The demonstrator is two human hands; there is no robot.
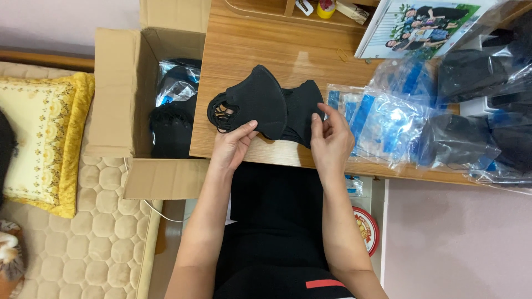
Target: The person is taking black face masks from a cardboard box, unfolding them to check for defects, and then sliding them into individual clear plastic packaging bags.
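— Where are the black masks (266, 108)?
— On the bench (244, 50); left hand (230, 147) and right hand (331, 138), each grip pinching them. None bagged; clear bags (382, 119) wait, more in the box (166, 119).

Single head camera, looking steeply down, close above wooden desk (244, 50); lap in lower frame.

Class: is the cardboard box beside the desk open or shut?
Open: the cardboard box has its flaps spread outward, showing black masks inside.
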